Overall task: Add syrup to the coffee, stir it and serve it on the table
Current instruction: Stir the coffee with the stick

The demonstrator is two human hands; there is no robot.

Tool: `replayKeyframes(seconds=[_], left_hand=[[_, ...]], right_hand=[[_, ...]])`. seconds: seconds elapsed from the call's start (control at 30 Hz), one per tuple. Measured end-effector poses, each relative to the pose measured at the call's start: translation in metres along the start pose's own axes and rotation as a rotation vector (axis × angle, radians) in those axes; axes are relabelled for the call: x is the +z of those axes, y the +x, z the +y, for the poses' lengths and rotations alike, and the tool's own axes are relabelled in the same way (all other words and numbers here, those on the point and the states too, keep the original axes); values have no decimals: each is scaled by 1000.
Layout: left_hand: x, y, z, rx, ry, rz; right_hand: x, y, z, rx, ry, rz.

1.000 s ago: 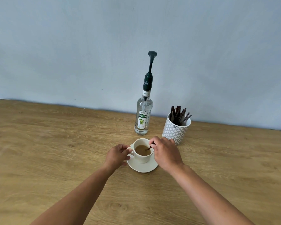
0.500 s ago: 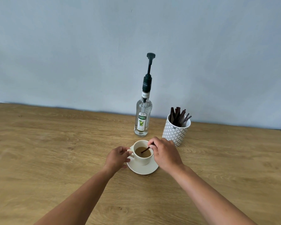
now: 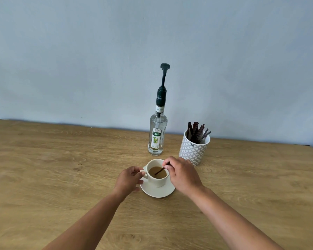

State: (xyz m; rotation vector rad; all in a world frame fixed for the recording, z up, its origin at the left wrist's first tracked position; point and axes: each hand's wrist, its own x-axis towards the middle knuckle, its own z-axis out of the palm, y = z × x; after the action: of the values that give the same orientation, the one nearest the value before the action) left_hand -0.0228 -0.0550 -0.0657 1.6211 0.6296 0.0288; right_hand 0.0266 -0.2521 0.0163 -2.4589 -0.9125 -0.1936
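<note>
A white cup (image 3: 157, 181) of light brown coffee stands on a white saucer (image 3: 158, 192) in the middle of the wooden table (image 3: 61, 159). My left hand (image 3: 128, 178) pinches the cup's handle at its left side. My right hand (image 3: 182, 175) is over the cup's right rim and pinches a dark stir stick (image 3: 159, 171) whose lower end is dipped in the coffee. Behind the cup stands a clear syrup bottle (image 3: 156, 134) with a tall dark pump on top.
A white patterned holder (image 3: 193, 150) with several dark stir sticks stands right of the bottle, just behind my right hand. A pale blue wall runs along the table's far edge. The table's right edge shows at the far right.
The stick's lower end has swung leftward across the coffee. Both hands stay at the cup. The view has tilted up a little.
</note>
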Motion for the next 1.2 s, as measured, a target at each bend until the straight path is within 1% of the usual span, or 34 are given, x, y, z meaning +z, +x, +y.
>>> replayKeyframes(seconds=[0.2,0.3,0.47,0.67,0.73,0.87,1.0,1.2], left_hand=[[0,-1,-1,2,-19,-8],[-1,-1,-1,5,-18,-10],[-1,-1,1,4,-15,-11],[-2,-3,1,5,-12,-12],[-2,-3,1,3,-13,-16],[-2,-4,2,2,-11,-17],[-3,-4,2,2,-3,-16],[-2,-4,3,-1,3,-15]], right_hand=[[-1,-2,2,-7,-92,7],[-1,-1,0,-10,-64,29],[1,2,-2,13,4,19],[1,3,1,-6,-79,-3],[-1,2,2,-9,-109,14],[-3,2,1,-6,-66,45],[1,4,1,39,-8,2],[0,1,4,21,-65,21]])
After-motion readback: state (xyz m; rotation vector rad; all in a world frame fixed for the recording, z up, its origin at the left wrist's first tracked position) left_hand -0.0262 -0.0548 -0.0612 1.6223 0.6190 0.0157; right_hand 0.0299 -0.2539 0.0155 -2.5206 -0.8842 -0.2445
